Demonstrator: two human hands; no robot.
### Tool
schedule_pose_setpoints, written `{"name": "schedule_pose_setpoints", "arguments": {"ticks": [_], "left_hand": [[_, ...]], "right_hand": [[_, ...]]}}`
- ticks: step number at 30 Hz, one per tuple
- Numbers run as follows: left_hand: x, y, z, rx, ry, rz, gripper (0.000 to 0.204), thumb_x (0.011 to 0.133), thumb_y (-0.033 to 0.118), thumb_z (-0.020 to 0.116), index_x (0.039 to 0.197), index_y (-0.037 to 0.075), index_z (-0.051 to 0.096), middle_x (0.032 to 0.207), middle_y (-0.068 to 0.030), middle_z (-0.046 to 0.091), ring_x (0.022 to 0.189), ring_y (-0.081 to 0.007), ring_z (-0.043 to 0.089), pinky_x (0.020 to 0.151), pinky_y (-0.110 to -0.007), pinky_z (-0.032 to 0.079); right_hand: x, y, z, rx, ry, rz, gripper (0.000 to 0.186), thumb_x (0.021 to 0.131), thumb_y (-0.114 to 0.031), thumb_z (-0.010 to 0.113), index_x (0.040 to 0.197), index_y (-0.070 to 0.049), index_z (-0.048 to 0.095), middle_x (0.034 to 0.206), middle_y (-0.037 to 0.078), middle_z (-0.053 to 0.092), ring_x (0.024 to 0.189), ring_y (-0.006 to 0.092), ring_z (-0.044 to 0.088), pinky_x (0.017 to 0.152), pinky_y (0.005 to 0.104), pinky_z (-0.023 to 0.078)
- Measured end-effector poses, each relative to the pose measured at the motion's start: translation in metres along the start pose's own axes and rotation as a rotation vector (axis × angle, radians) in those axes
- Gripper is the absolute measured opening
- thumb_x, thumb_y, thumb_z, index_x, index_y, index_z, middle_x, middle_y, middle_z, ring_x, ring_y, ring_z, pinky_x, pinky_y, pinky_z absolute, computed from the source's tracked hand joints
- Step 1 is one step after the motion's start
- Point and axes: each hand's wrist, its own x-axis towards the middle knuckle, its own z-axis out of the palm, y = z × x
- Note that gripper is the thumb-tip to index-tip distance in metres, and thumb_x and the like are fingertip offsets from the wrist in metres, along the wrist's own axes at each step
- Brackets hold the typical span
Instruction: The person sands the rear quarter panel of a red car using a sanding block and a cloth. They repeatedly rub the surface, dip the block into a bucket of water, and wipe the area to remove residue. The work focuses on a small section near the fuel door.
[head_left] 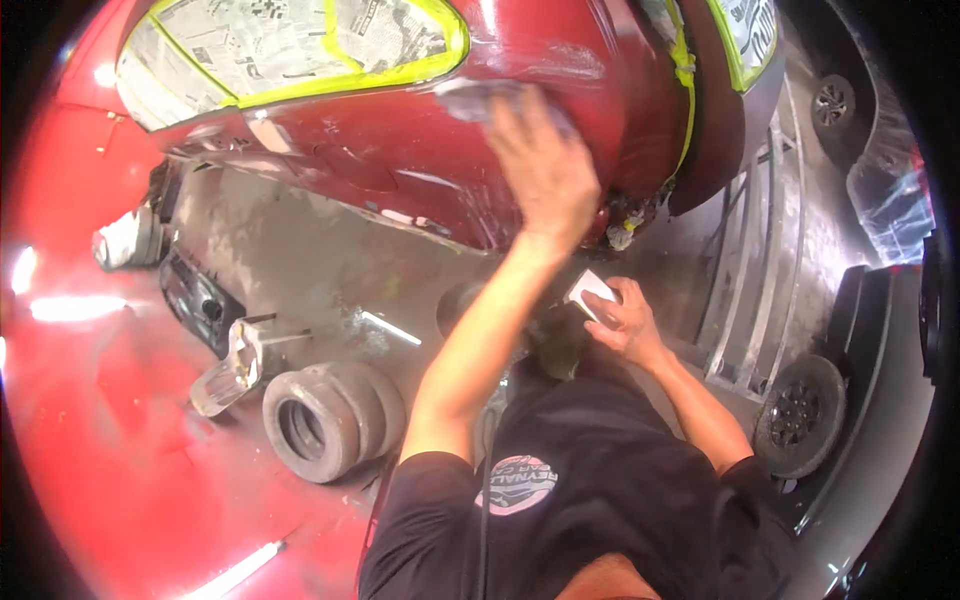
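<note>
Two bare hands are at work, and the fingers of each stand differently. On the left hand [545, 185] they are stretched out and laid over a greyish cloth [465, 100], holding it against the red car panel [400, 170]; blur hides how close together they lie. On the right hand [630, 325], thumb and fingers pinch a small white block [592, 290], held in the air in front of the body, lower than the cloth and apart from the panel.

Around the cloth, the panel shows pale, scuffed patches and streaks. Just above and to the left is a window covered with newspaper [280, 50], edged in bright yellow-green tape [350, 78]. To the right of the left hand, a yellow-green strip [686, 120] runs down the car's edge.

Bare forearms lead back to a black T-shirt [630, 460] with a round print on the chest. Farther out, on the grey floor [300, 235], tires [320, 420] stand on edge side by side, near a small stool-like stand [245, 365]. Glossy red bodywork [100, 400] fills the left side; at right are a metal frame [765, 250] and a dark wheel [800, 415].
</note>
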Motion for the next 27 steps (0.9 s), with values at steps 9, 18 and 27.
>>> {"name": "schedule_pose_setpoints", "arguments": {"ticks": [9, 18, 27], "left_hand": [[-0.022, 0.012, 0.012, 0.091, -0.113, 0.365, 0.071, 0.083, 0.004, 0.070, 0.152, 0.004, 0.052, 0.153, -0.0245, 0.048, 0.150, -0.0433, 0.040, 0.128, -0.067, 0.022], [0.029, -0.066, -0.052, 0.269, -0.037, 0.053, 0.059, 0.085, -0.002, 0.059, 0.144, -0.002, 0.055, 0.137, -0.0275, 0.055, 0.131, -0.0477, 0.051, 0.116, -0.055, 0.038], [0.046, -0.077, -0.076, 0.447, -0.331, -0.337, 0.085, 0.091, 0.014, 0.057, 0.171, 0.008, 0.027, 0.116, -0.0378, 0.056, 0.108, -0.0560, 0.059, 0.100, -0.056, 0.047]], "right_hand": [[0.030, 0.002, -0.009, 0.156, -0.137, -0.144, 0.052, 0.080, -0.026, 0.084, 0.131, -0.016, 0.077, 0.138, 0.026, 0.059, 0.126, 0.0435, 0.058, 0.108, 0.0510, 0.049], [-0.026, 0.052, -0.016, 0.334, -0.199, 0.101, 0.051, 0.084, -0.028, 0.083, 0.133, -0.014, 0.077, 0.139, 0.026, 0.060, 0.129, 0.0421, 0.058, 0.111, 0.0471, 0.048], [-0.013, 0.073, -0.037, 0.342, -0.169, 0.089, 0.053, 0.082, -0.026, 0.083, 0.133, -0.013, 0.077, 0.137, 0.026, 0.061, 0.125, 0.0429, 0.060, 0.109, 0.0475, 0.049]]}}
